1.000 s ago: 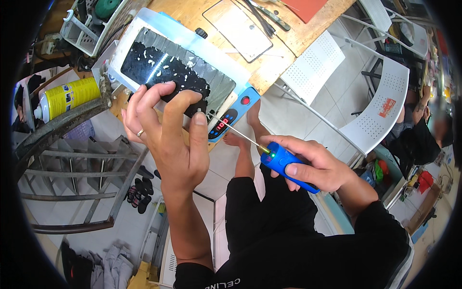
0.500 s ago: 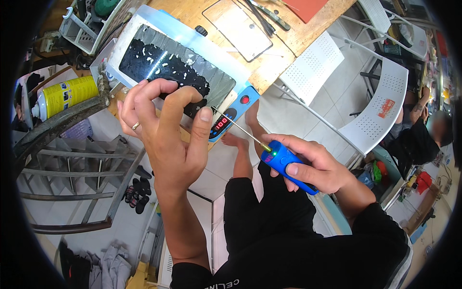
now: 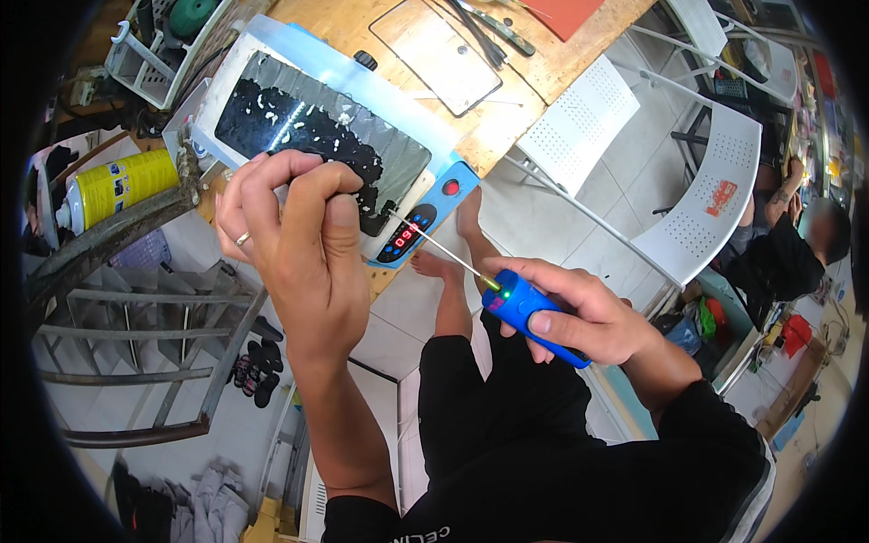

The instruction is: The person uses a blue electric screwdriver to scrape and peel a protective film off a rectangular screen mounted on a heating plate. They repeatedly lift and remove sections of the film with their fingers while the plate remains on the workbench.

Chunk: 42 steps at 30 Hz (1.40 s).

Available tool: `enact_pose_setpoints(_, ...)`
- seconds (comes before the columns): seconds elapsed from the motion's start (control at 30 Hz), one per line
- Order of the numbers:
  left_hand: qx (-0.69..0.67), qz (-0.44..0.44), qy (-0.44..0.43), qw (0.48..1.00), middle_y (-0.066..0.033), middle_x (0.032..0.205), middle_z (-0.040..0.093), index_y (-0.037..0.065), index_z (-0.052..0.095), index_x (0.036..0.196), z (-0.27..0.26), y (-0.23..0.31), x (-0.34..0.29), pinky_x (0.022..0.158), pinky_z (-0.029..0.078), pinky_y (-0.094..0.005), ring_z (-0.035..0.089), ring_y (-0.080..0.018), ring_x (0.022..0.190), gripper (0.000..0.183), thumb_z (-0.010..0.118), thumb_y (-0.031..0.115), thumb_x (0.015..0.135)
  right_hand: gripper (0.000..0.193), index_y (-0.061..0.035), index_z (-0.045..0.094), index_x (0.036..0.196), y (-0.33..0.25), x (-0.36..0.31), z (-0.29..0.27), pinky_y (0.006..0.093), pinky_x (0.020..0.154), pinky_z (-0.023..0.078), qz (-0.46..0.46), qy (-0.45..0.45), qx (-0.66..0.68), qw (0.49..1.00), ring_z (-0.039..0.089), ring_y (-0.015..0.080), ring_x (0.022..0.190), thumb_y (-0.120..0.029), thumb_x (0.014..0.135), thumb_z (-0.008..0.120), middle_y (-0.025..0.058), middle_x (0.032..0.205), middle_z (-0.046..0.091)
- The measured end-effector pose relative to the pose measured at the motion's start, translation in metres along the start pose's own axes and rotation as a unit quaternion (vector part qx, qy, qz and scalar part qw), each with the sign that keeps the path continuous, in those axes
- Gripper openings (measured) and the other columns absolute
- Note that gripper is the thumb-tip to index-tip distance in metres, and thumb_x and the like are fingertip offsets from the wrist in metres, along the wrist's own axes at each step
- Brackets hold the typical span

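Note:
A blue-and-white heating plate machine [image 3: 438, 196] with a red switch and a lit red display sits at the table's edge. On its top lies a dark rectangular surface [image 3: 385, 136], part grey and ribbed, part patchy black with white crumbs. My left hand [image 3: 308, 258] is over its near edge, fingers curled and thumb pressed against the index finger; what they pinch is hidden. My right hand [image 3: 593, 317] is wrapped round a blue handheld power tool [image 3: 534, 317] with a green light. Its thin metal shaft reaches to the surface's near right corner, close to my left thumb.
Behind the machine are a thin clear phone-shaped panel [image 3: 434, 59], tweezers [image 3: 480, 32] and a red mat [image 3: 570, 14]. A yellow spray can [image 3: 127, 185] and a metal railing [image 3: 136, 366] are at left. White chairs [image 3: 579, 122] stand right, with another person [image 3: 787, 240] beyond.
My left thumb has folded in against the index finger. The tool keeps its grip and touches near the same corner. The whole view has shifted slightly, and the display reading differs.

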State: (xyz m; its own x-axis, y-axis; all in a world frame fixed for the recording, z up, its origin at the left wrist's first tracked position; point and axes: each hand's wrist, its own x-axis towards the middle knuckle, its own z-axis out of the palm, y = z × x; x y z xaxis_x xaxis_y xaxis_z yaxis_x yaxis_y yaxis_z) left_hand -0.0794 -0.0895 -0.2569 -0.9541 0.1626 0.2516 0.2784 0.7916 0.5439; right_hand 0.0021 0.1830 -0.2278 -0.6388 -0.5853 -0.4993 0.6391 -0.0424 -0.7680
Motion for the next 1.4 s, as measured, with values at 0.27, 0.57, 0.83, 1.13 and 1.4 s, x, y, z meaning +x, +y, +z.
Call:
enact_pose_setpoints(0.27, -0.02, 0.003, -0.027, 0.999, -0.0085, 0.126, 0.056, 0.013, 0.071, 0.107, -0.004, 0.003, 0.0, 0.114, 0.021, -0.0533, 0.04, -0.0353, 0.133, 0.025, 0.079, 0.032, 0.091, 0.064, 0.0004, 0.035, 0.163, 0.001, 0.003, 0.005, 0.0271, 0.07, 0.056, 0.001, 0.005, -0.017, 1.0, 0.067, 0.0139, 0.07, -0.026, 0.109, 0.056, 0.0142, 0.108, 0.068)
enact_pose_setpoints(0.57, -0.015, -0.016, -0.036, 0.999, -0.0083, 0.123, 0.059, 0.013, 0.073, 0.103, -0.006, -0.002, 0.002, 0.113, 0.022, -0.0501, 0.043, -0.0328, 0.13, 0.009, 0.072, 0.018, 0.096, 0.063, 0.004, 0.033, 0.162, -0.002, 0.002, 0.005, 0.0265, 0.069, 0.056, 0.007, -0.012, -0.035, 0.999, 0.067, 0.0136, 0.069, -0.025, 0.11, 0.054, 0.0131, 0.105, 0.068)
enact_pose_setpoints(0.83, -0.047, 0.04, -0.088, 0.994, -0.0097, 0.135, 0.055, 0.015, 0.071, 0.118, -0.02, -0.008, -0.002, 0.118, 0.022, -0.0543, 0.036, -0.0388, 0.143, 0.046, 0.086, 0.041, 0.083, 0.063, 0.0044, 0.032, 0.162, 0.001, 0.003, 0.006, 0.0275, 0.068, 0.056, 0.0, -0.018, -0.047, 0.999, 0.069, 0.0149, 0.068, -0.022, 0.109, 0.054, 0.0136, 0.104, 0.069)
enact_pose_setpoints(1.13, -0.016, 0.046, -0.107, 0.993, -0.0087, 0.141, 0.054, 0.017, 0.07, 0.123, -0.023, -0.01, -0.006, 0.121, 0.02, -0.0563, 0.034, -0.0391, 0.147, 0.059, 0.09, 0.042, 0.074, 0.063, 0.004, 0.033, 0.162, 0.0, 0.004, 0.005, 0.028, 0.068, 0.056, -0.004, -0.022, -0.056, 0.998, 0.069, 0.0153, 0.069, -0.021, 0.108, 0.054, 0.0136, 0.104, 0.07)
enact_pose_setpoints(1.4, -0.014, 0.047, -0.105, 0.993, -0.008, 0.141, 0.055, 0.017, 0.072, 0.123, -0.024, -0.009, -0.004, 0.121, 0.019, -0.0569, 0.035, -0.0386, 0.147, 0.059, 0.09, 0.043, 0.073, 0.064, -0.002, 0.03, 0.165, 0.0, 0.001, 0.003, 0.0294, 0.067, 0.056, 0.011, -0.032, -0.048, 0.998, 0.068, 0.0152, 0.069, -0.017, 0.108, 0.056, 0.0152, 0.111, 0.068)
